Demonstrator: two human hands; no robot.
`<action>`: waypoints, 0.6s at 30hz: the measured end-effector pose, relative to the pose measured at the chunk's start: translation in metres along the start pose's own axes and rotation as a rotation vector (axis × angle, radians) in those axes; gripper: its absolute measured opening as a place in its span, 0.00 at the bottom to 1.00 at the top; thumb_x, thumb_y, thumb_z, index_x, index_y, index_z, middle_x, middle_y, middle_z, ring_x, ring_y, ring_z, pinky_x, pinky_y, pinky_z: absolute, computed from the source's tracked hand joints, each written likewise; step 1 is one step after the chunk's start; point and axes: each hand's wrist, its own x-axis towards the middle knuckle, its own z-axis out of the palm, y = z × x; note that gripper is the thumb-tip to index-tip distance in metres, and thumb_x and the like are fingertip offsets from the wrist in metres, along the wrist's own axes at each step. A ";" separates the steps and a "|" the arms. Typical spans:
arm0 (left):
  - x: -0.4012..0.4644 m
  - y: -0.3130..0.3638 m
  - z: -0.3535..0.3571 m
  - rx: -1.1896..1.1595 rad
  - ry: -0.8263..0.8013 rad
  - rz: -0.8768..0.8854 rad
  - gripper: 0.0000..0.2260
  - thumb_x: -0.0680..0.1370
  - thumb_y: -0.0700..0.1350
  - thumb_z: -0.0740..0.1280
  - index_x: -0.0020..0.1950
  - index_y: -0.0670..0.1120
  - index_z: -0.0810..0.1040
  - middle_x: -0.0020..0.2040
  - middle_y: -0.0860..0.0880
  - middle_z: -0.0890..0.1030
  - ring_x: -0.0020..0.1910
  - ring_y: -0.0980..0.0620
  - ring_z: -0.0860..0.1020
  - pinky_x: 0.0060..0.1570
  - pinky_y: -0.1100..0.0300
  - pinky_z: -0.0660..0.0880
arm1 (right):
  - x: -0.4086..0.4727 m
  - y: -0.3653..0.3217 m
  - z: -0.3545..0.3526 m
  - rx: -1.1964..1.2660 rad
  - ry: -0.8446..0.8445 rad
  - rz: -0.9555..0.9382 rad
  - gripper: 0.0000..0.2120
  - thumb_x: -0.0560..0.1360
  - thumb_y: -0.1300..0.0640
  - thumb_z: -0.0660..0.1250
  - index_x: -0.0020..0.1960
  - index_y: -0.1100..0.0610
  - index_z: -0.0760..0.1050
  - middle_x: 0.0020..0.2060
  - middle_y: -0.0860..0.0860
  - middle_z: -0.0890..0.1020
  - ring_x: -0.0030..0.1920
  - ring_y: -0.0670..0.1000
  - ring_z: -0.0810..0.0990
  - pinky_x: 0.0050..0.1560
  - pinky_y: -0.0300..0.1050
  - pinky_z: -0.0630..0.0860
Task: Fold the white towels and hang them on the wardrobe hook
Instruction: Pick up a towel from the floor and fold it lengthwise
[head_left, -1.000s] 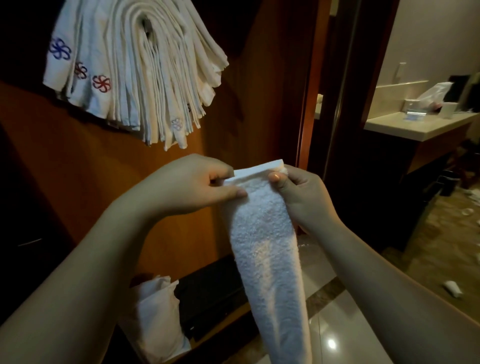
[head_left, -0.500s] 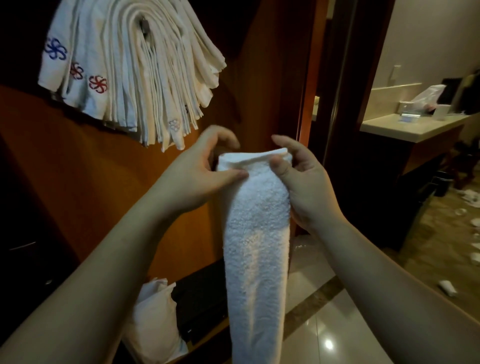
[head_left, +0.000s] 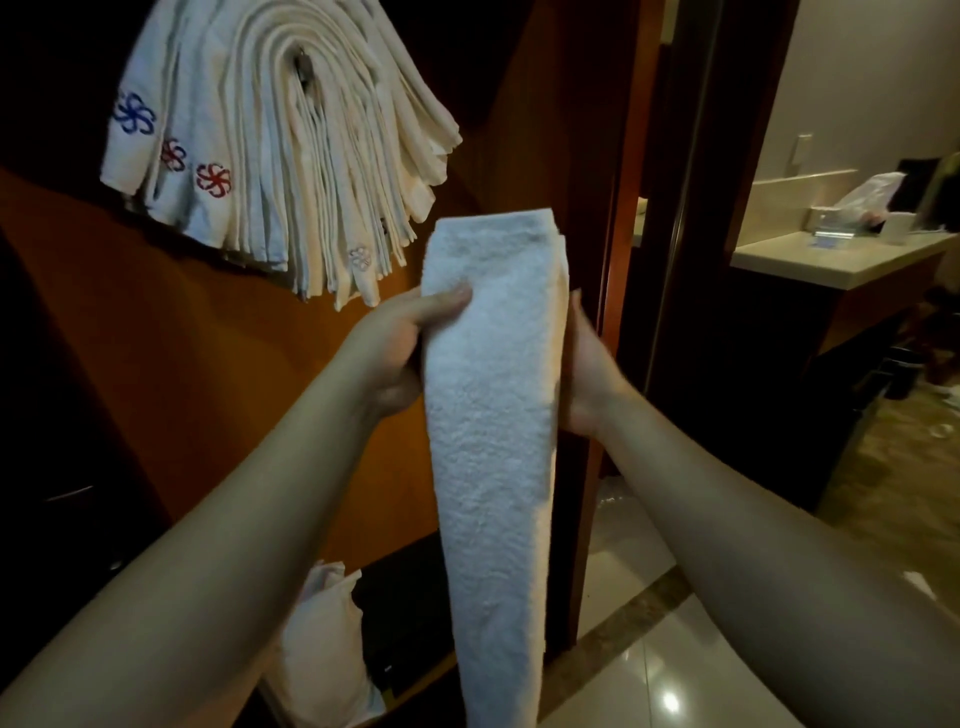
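A: Towel strip sits higher than half a second ago. Top edge was level with both thumbs then; now it stands well above the hands, near the bottom of the hung bundle.

B: Hands moved too?

A: Yes, both slid down the sides. Left hand grips the left edge, thumb across the front, remaining fingers behind the cloth where I can't see them. Right hand is against the right edge, mostly hidden by the towel; it looks like it's holding the edge, but how its fingers are curled I can't tell.

B: A second ago?

A: They were pinching the top corners. That pinch is gone, so I'd say the lengthwise fold is finished and this is a carry grip.

B: Where's the towel now?

A: In the air between the two hands, upright, a long narrow folded band tapering toward the floor, in front of the wooden wardrobe panel. Not touching the hung towels.

B: Hook?

A: Metal hook only peeks out in the middle of that fan of towels, up and left of the held one. Pretty full already.

B: So what's left?

A: Probably lift it, drape it over the hook on top of the others. Risk I'd flag: a crowded hook could let the new one slip off or loosen its fold.

B: Anything else?

A: White bag low by the wardrobe base, bathroom desk far right. Neither involved.
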 end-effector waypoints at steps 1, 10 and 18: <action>0.005 0.003 0.000 -0.044 0.014 -0.021 0.15 0.75 0.43 0.68 0.61 0.44 0.78 0.51 0.45 0.86 0.54 0.44 0.84 0.52 0.47 0.80 | 0.005 0.013 -0.006 -0.062 0.012 0.043 0.32 0.76 0.29 0.60 0.66 0.51 0.79 0.61 0.58 0.82 0.61 0.58 0.81 0.68 0.61 0.71; 0.033 0.025 -0.003 0.008 0.288 -0.037 0.09 0.76 0.41 0.72 0.55 0.46 0.77 0.51 0.44 0.84 0.48 0.46 0.84 0.41 0.50 0.80 | 0.010 0.047 -0.017 0.027 -0.083 0.110 0.42 0.75 0.26 0.49 0.68 0.58 0.77 0.63 0.60 0.81 0.65 0.58 0.80 0.71 0.58 0.69; 0.045 0.032 0.004 0.031 0.478 0.020 0.11 0.75 0.45 0.74 0.52 0.47 0.75 0.55 0.45 0.81 0.55 0.43 0.80 0.60 0.41 0.76 | 0.002 0.047 -0.014 -0.536 -0.163 -0.017 0.31 0.64 0.45 0.81 0.62 0.56 0.78 0.54 0.53 0.86 0.55 0.54 0.85 0.64 0.59 0.77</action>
